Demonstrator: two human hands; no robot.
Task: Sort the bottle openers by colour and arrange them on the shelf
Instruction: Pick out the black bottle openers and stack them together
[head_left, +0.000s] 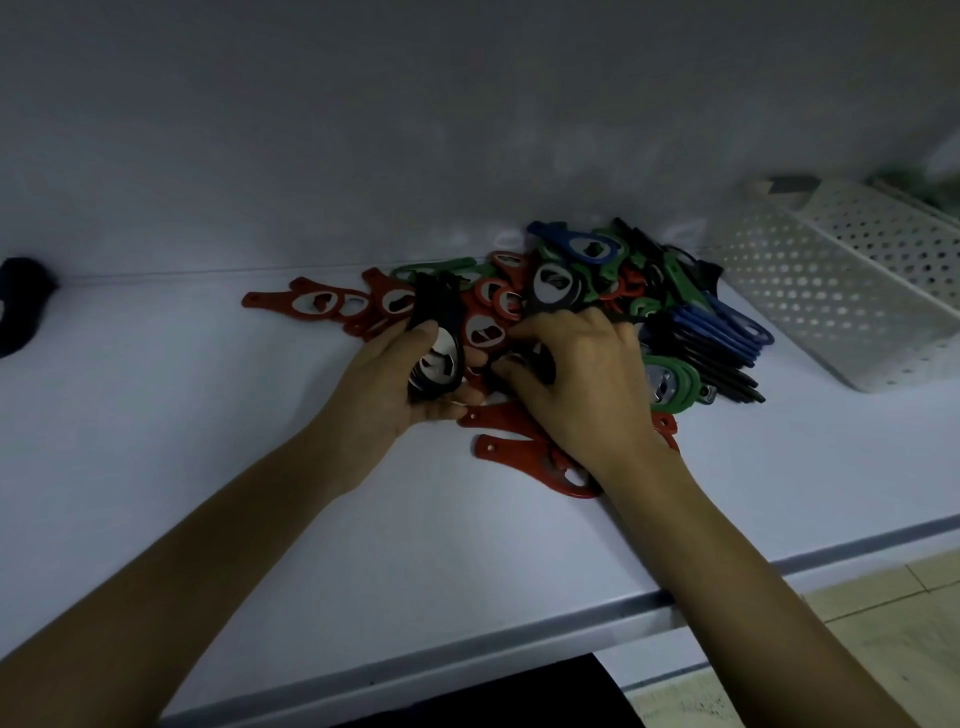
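Note:
A mixed pile of bottle openers (561, 291) in red, green, blue and black lies on the white shelf (260, 467). My left hand (395, 384) grips a small stack of black openers (436, 338) at the pile's left side. My right hand (582, 374) rests palm-down on the pile with its fingers curled into the openers; whether it grips one I cannot tell. Red openers (311, 304) spread out to the left, and two more red openers (519, 447) lie under my right wrist. Blue and black openers (711, 338) are stacked at the right.
A white perforated basket (841, 291) lies tilted at the right of the shelf. A dark object (21, 301) sits at the far left edge. The shelf's front edge (571, 618) runs diagonally below my arms, with tiled floor (883, 623) beyond it.

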